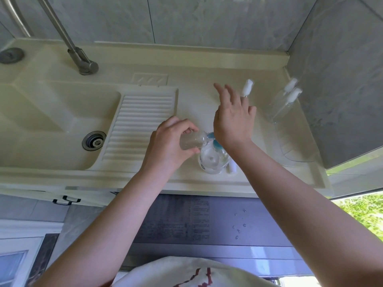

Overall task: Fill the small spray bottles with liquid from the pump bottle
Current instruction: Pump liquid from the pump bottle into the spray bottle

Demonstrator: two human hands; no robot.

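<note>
Item, nearest the counter's front edge: a round clear plastic pump bottle with a blue pump head point(213, 157) is standing upright on the cream moulded countertop point(194, 100), its long axis running vertical and its blue spout pointing left. Beside its base on the right, a small white cap-like piece point(232, 168) is lying flat; what it is cannot be told. Item, just left of and touching the spout: a small clear plastic spray bottle with its sprayer off point(191, 140) is lying tipped close to horizontal, long axis left to right, open neck pointing right onto the spout tip. The left hand point(173, 141) is curling fingers and thumb around this bottle's body, so the mouth is lying to the right of the grip. The right hand point(233, 119), the nearer one to the pump head, is resting its heel on that head with fingers straight and spread, pinching nothing; judged, a downward press is what the filling calls for. Item, farther back: a white sprayer top point(247, 87) is showing behind the right fingers. Item, far right: two clear spray bottles with white sprayer tops point(284, 102) are lying side by side, tops pointing away.
</note>
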